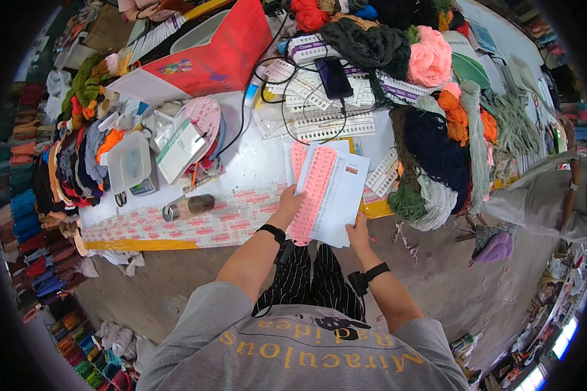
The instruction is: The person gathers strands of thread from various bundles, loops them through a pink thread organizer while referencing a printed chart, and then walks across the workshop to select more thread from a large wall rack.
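My left hand grips the left edge of a long pink perforated card. Part of a second pink strip shows behind it. Against the card lies a white printed sheet with a small picture near its top. My right hand is closed on the lower right edge of this sheet, thumb on top. Both papers are held over the table's front edge. Just beyond them, a white card with rows of holes rests on the table.
Yarn skeins crowd the right side, with more yarn at the left. A black phone with a cable lies on perforated cards. A clear plastic tub, a red folder and a roll of tape are on the table. A purple seat stands right.
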Demonstrator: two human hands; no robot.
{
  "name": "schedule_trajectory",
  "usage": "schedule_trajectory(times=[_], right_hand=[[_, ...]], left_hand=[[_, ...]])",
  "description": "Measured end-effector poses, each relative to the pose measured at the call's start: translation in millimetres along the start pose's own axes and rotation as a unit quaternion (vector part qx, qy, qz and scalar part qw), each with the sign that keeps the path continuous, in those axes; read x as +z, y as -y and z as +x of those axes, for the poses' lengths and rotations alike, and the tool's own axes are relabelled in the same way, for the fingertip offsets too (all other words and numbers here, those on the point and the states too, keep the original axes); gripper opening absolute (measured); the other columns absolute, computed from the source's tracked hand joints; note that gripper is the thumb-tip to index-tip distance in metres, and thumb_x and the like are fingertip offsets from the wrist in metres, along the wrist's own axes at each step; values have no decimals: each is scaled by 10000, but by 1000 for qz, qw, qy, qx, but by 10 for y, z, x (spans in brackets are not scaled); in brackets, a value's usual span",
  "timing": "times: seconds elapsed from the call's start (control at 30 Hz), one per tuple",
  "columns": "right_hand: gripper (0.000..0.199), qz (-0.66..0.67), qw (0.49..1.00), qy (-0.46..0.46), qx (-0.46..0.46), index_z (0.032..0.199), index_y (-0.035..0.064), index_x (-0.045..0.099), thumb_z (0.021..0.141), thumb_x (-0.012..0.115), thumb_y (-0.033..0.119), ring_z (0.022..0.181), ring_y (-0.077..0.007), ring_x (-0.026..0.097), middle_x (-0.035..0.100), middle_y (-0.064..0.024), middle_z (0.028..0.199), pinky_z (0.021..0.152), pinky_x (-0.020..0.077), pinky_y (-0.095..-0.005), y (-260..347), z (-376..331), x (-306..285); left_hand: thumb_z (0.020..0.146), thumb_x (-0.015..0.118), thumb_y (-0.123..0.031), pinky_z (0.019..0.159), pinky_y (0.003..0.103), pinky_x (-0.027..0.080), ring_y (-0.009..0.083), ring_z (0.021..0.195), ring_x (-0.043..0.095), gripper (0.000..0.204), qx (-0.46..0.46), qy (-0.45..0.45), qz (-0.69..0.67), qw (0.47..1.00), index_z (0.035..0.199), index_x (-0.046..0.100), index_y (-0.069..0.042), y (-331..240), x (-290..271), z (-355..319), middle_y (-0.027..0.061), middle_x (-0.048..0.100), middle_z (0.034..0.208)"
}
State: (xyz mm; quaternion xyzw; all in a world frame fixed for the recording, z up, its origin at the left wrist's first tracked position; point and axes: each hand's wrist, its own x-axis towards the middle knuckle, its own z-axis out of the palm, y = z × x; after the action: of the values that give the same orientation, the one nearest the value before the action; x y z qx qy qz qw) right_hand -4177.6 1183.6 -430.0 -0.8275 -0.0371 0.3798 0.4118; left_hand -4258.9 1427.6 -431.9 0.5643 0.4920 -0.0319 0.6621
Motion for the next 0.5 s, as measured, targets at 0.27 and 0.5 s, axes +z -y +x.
schedule_trajectory(times=[0.27,0.5], right_hand=[[537,-27,997,78,-1,1281,11,363,793,583,46,964,-346,598,584,-222,1098,825,462,-383,308,-212,34],[454,-143,975,-85,-146,1192,-18,449,779,632,24,873,-237,591,556,-162,1033,753,483,-313,-114,-7,211]], left_hand=[[858,607,-100,795,326,474,179,882,592,314,-34,15,-109,993,1135,553,38,174,-601,-279,107,630,1026],[865,615,-107,782,338,485,182,874,593,284,-63,-54,-178,981,1109,547,20,389,-1424,-388,86,628,1004]])
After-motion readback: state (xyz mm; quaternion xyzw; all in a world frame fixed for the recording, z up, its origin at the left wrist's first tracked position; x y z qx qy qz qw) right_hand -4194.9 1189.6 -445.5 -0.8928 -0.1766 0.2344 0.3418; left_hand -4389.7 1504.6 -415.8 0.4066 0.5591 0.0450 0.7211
